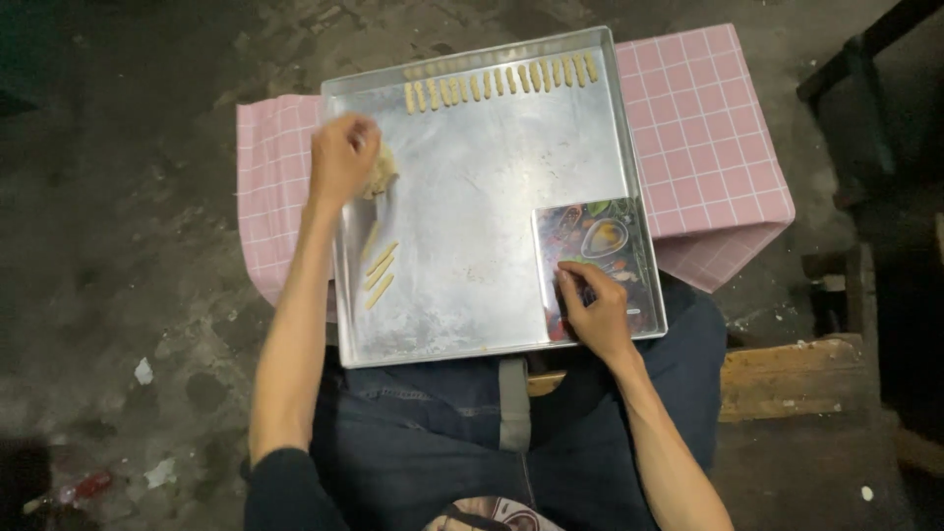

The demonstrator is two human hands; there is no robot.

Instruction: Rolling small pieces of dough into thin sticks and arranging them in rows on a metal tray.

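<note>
Dark, stained concrete floor lies all around a low table draped in a pink checked cloth [708, 128]. On it sits a shallow metal tray [492, 206]. At the tray's left rim the left hand [342, 155] is curled into a loose fist, fingers closed around a pale lump of dough [380, 175]. Just below it lie three short dough sticks [379, 273], slanted and close together — apart from the long row of dough sticks [500, 83] along the far edge. The right hand [593, 307] rests with bent fingers pressing on a colourful printed card [598, 258] in the tray's near right corner — not gripping it.
</note>
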